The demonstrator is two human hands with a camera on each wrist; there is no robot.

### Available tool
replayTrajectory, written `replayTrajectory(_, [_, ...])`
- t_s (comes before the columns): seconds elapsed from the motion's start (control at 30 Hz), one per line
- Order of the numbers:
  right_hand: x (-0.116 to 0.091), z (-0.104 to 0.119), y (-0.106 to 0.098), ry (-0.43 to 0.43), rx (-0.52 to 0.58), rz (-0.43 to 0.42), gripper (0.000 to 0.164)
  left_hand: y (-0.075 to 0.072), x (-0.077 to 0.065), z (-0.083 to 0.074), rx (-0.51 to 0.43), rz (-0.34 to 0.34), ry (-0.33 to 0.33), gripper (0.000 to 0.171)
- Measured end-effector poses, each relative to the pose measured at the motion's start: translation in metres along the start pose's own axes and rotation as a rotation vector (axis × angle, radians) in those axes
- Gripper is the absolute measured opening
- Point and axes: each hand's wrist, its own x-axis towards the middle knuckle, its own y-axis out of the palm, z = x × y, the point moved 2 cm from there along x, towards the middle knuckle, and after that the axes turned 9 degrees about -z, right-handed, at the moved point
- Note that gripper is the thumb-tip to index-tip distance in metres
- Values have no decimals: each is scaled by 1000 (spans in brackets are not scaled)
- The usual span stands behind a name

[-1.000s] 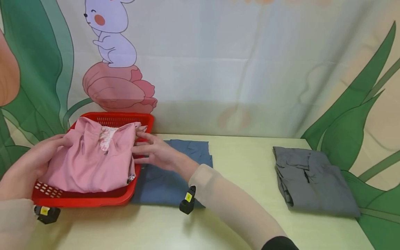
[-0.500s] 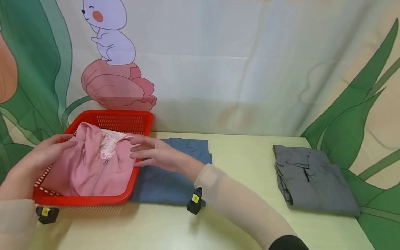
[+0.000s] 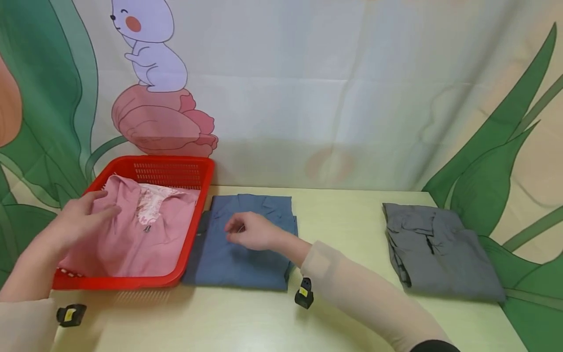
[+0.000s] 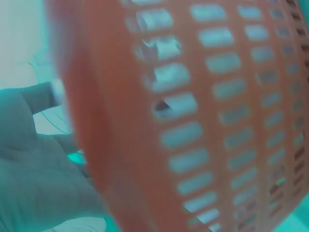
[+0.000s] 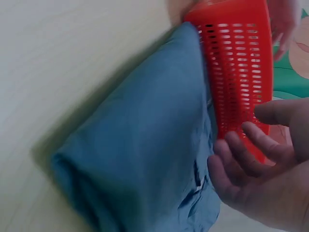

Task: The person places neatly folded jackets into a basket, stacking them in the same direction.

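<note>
- A person's left hand (image 3: 79, 222), its visible fingers extended and relaxed, reaches over the left side of the red basket (image 3: 205, 188); whether it touches cloth is unclear.
- Right of the basket, the right hand (image 3: 252, 232), fingers loosely bent and free of cloth, hovers above a folded blue garment (image 3: 246, 269).
- Inside the basket lies a pink zippered garment (image 3: 169, 234).
- Well to the basket's right, a folded gray garment (image 3: 448, 264) rests on the table (image 3: 343, 293).

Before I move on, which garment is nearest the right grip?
The blue one, beside the red basket; the pink one lies inside it, the grey one far right.
</note>
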Motion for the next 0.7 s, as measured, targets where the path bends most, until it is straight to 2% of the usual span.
replayTrajectory(0.13, [-5,-12,-2,-51,-159,-5,26,10,-9,-17,-40,31,64,79])
replayTrajectory(0.27, [-13,-20,-3,-94,-302,27,32,21,-15,-33,-21,18,156,71])
replayTrajectory(0.43, [-24,-26,-4,-109,-463,102,47,36,-23,-49,-17,37,183,68])
replayTrajectory(0.57, [-32,-32,-5,-87,-529,153,59,45,-30,-63,-67,32,221,67])
replayTrajectory(0.7, [-37,-38,-5,-79,-531,169,63,52,-37,-78,-107,4,277,65])
